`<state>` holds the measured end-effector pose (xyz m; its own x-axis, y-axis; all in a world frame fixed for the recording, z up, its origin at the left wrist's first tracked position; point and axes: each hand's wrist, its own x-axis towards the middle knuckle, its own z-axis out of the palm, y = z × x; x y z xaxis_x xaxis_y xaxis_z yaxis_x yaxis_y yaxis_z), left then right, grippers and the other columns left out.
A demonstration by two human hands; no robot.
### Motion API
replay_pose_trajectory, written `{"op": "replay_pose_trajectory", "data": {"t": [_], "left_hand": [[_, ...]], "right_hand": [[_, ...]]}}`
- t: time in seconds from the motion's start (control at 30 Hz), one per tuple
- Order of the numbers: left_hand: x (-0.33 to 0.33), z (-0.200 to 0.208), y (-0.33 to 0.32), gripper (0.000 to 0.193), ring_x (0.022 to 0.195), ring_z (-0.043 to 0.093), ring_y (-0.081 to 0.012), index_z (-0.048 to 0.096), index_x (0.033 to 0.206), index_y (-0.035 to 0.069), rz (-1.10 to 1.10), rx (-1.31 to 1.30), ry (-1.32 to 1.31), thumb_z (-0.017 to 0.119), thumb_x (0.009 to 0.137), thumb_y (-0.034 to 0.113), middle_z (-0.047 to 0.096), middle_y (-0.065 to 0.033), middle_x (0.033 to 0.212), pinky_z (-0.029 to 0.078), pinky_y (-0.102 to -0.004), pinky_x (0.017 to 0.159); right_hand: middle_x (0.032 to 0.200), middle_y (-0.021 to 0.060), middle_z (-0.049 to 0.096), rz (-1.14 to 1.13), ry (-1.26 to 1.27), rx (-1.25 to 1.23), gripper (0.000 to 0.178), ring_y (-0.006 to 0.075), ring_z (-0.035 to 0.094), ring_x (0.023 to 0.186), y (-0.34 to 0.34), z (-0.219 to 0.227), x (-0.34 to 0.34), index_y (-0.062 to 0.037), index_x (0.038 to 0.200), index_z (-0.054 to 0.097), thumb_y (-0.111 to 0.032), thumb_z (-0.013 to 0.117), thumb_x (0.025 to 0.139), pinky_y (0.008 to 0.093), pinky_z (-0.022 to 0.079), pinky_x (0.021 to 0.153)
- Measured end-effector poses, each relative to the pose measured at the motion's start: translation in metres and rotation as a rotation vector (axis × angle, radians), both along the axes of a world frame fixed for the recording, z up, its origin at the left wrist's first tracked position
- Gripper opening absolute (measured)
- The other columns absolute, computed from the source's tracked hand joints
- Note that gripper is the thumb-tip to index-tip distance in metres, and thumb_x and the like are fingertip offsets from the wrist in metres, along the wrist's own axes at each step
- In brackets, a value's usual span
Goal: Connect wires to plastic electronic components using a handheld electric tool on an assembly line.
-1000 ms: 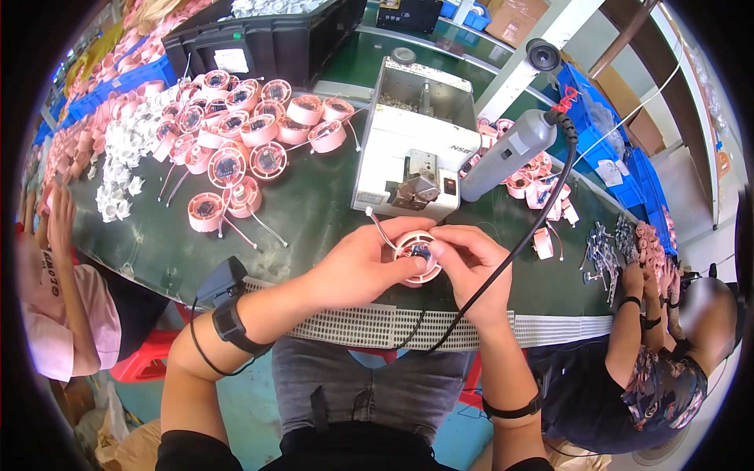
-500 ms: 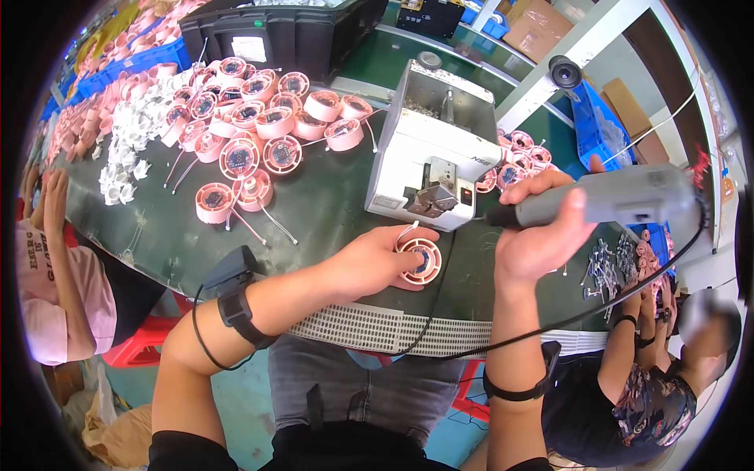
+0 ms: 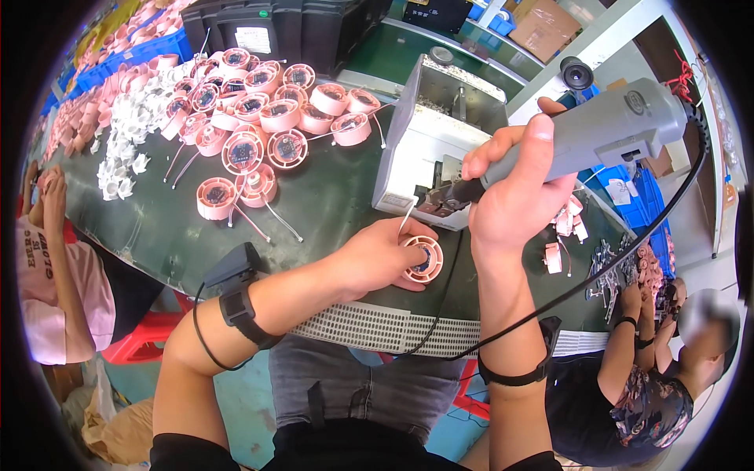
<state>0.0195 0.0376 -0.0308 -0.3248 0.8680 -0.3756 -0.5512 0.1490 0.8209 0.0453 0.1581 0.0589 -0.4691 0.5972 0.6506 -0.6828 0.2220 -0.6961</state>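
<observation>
My left hand [image 3: 375,253] grips a round pink plastic housing [image 3: 433,272] just above the table, its open side up. A dark circuit board shows inside the ring, and a thumb presses over it; a white-tipped wire sticks up beside the fingers. In my right hand [image 3: 510,208] is a grey electric screwdriver [image 3: 609,129], fingers wrapped round its body. Its dark nose points down-left at the front mechanism of a white screw feeder [image 3: 410,137]. The feeder block and my hand hide the bit's tip.
Many wired pink housings [image 3: 275,114] lie heaped at the left, beside white plastic parts [image 3: 129,133]. Behind stands a black crate [image 3: 290,35]. The screwdriver's black cable [image 3: 581,302] loops past my right arm. People sit at both sides; loose pink parts [image 3: 554,257] lie at right.
My right hand has swung the screwdriver left and up, bringing its nose from beside the feeder to its front mechanism. My left hand keeps the pink housing in nearly the same place.
</observation>
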Motion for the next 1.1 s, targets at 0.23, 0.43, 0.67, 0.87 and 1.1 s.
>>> {"op": "replay_pose_trajectory", "data": {"t": [0.23, 0.43, 0.67, 0.87, 1.1], "left_hand": [[0.001, 0.003, 0.000, 0.028, 0.086, 0.066, -0.0211, 0.048, 0.120, -0.004, 0.012, -0.023, -0.003, 0.053, 0.093, 0.006, 0.062, -0.0111, 0.101, 0.059, -0.0364, 0.078], [0.000, 0.000, -0.001, 0.028, 0.086, 0.067, -0.0232, 0.047, 0.120, -0.003, 0.029, -0.029, -0.004, 0.052, 0.095, 0.009, 0.061, -0.0127, 0.102, 0.060, -0.0375, 0.078], [0.002, 0.005, -0.001, 0.026, 0.088, 0.066, -0.0194, 0.048, 0.116, -0.004, 0.054, -0.015, -0.012, 0.051, 0.094, 0.009, 0.059, -0.0117, 0.101, 0.060, -0.0348, 0.074], [0.002, 0.003, -0.001, 0.025, 0.088, 0.066, -0.0193, 0.049, 0.115, -0.003, 0.062, -0.016, -0.020, 0.052, 0.094, 0.010, 0.059, -0.0117, 0.101, 0.059, -0.0349, 0.073], [0.000, 0.014, -0.004, 0.026, 0.088, 0.063, -0.0160, 0.054, 0.119, -0.001, -0.057, -0.006, 0.075, 0.048, 0.097, 0.013, 0.061, -0.0068, 0.101, 0.059, -0.0350, 0.075]], "right_hand": [[0.061, 0.0069, 0.047, -0.021, -0.086, 0.135, 0.029, 0.0150, 0.046, 0.045, 0.003, -0.001, 0.003, 0.0011, 0.114, 0.040, -0.023, 0.046, 0.099, 0.0313, 0.042, 0.042], [0.066, 0.0065, 0.047, 0.126, -0.134, 0.018, 0.035, 0.0148, 0.047, 0.047, -0.010, -0.018, 0.035, -0.0006, 0.124, 0.036, -0.026, 0.042, 0.101, 0.0308, 0.043, 0.044], [0.064, 0.0065, 0.050, 0.132, -0.126, -0.155, 0.040, 0.0135, 0.050, 0.048, -0.020, -0.032, 0.052, 0.0069, 0.122, 0.035, -0.018, 0.051, 0.095, 0.0274, 0.045, 0.048], [0.063, 0.0067, 0.049, 0.144, -0.152, -0.153, 0.041, 0.0139, 0.051, 0.049, -0.019, -0.033, 0.051, 0.0069, 0.122, 0.035, -0.020, 0.051, 0.095, 0.0277, 0.046, 0.048], [0.067, 0.0028, 0.045, 0.173, -0.167, -0.310, 0.042, 0.0126, 0.044, 0.048, -0.011, -0.027, 0.055, -0.0099, 0.127, 0.037, -0.042, 0.035, 0.102, 0.0277, 0.039, 0.044]]}}
